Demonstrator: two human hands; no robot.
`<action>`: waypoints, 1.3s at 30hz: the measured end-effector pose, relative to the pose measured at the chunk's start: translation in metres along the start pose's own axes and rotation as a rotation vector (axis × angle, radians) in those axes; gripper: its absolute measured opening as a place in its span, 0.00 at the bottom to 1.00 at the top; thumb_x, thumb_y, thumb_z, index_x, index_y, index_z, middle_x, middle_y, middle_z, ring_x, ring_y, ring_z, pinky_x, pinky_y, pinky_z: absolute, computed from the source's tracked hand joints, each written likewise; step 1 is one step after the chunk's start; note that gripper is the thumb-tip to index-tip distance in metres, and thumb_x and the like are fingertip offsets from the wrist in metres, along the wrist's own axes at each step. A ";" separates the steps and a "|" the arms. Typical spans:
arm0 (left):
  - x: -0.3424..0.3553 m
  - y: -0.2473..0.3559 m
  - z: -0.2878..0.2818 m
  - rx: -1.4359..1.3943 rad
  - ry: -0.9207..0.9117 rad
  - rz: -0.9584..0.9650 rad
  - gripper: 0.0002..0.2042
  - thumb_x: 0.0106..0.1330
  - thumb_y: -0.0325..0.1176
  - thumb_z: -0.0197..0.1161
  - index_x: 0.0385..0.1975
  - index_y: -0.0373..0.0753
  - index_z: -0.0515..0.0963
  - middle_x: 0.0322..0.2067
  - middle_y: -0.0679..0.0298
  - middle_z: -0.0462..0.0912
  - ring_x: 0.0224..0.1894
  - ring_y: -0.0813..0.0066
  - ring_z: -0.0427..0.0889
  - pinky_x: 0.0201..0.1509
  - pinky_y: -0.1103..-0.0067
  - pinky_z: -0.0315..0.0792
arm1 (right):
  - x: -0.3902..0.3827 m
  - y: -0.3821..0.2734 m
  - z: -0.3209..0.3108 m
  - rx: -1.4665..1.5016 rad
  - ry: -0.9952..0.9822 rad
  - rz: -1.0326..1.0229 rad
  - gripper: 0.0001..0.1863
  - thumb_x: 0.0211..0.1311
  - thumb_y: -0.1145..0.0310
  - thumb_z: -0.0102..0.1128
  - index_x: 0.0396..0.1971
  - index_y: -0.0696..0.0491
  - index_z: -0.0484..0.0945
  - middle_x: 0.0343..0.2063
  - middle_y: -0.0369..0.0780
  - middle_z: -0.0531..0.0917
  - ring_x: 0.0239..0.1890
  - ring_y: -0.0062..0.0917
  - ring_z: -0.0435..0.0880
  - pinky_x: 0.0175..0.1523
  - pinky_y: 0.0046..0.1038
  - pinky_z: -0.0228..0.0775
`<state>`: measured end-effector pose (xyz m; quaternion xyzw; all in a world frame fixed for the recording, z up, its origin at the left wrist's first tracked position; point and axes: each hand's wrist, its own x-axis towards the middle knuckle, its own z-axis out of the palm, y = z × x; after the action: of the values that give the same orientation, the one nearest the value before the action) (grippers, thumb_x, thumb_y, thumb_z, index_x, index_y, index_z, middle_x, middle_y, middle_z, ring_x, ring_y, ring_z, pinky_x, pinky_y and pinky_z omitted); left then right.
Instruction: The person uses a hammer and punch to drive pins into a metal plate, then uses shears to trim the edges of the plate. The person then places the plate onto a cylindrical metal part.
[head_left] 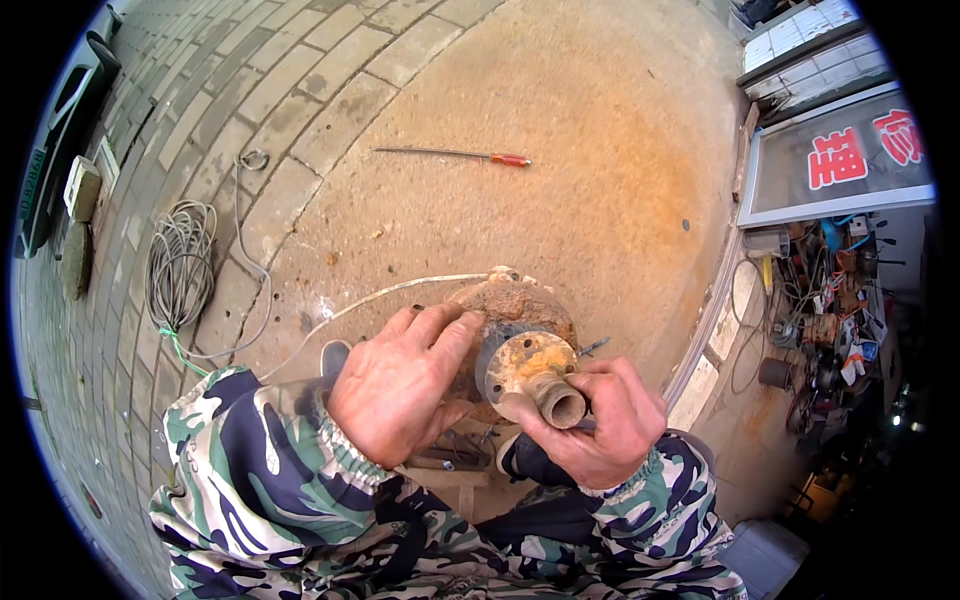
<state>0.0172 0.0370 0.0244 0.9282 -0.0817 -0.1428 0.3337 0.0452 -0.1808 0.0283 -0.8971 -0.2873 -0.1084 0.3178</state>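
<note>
A rusty, round machine body [530, 300] that resembles a water pump stands between my feet. In front of it is a round metal flange [510, 360] with bolt holes, yellowish rust and a short pipe stub [563, 405]. My right hand [605, 420] closes round this flanged pipe, thumb on its left and fingers on its right. Against the left side of the rusty body rests my left hand [400, 375], its fingers stretched and thumb apart. Its fingertips reach the body's upper left edge. Whether the flange sits on the body or is loose, I cannot tell.
A red-handled screwdriver [510, 159] lies on the concrete ahead. Coiled grey cable [182, 265] lies on the paving at left; a pale cable [390, 288] runs to the machine. Cluttered tools and parts [835, 310] fill the right side beside a framed sign panel [790, 180].
</note>
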 end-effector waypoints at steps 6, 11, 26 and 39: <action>0.001 0.001 -0.001 0.013 0.017 0.045 0.37 0.46 0.30 0.75 0.61 0.36 0.69 0.55 0.52 0.75 0.53 0.49 0.76 0.53 0.64 0.76 | 0.004 -0.001 0.005 0.018 -0.032 -0.025 0.24 0.38 0.60 0.86 0.26 0.56 0.77 0.24 0.42 0.79 0.20 0.33 0.83 0.22 0.31 0.74; 0.002 0.003 -0.001 0.028 0.021 0.047 0.37 0.46 0.30 0.75 0.61 0.39 0.70 0.55 0.53 0.75 0.52 0.50 0.76 0.53 0.64 0.76 | 0.004 -0.001 0.005 0.018 -0.032 -0.033 0.27 0.36 0.58 0.87 0.27 0.56 0.77 0.25 0.43 0.81 0.21 0.34 0.85 0.23 0.31 0.76; 0.002 0.003 0.002 0.045 0.013 0.026 0.35 0.48 0.32 0.75 0.61 0.41 0.72 0.55 0.56 0.76 0.52 0.52 0.76 0.53 0.65 0.75 | 0.004 0.001 0.011 0.041 -0.025 -0.041 0.21 0.42 0.61 0.83 0.26 0.57 0.78 0.23 0.40 0.76 0.20 0.31 0.80 0.21 0.30 0.72; 0.004 0.004 0.002 0.019 0.014 0.020 0.35 0.47 0.32 0.76 0.60 0.38 0.73 0.53 0.51 0.76 0.52 0.49 0.76 0.57 0.64 0.73 | 0.005 0.001 0.013 0.049 -0.036 -0.015 0.21 0.43 0.62 0.82 0.23 0.55 0.74 0.22 0.40 0.74 0.18 0.32 0.79 0.20 0.31 0.71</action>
<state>0.0205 0.0317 0.0240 0.9314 -0.0902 -0.1320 0.3269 0.0500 -0.1716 0.0195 -0.8886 -0.3023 -0.0875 0.3337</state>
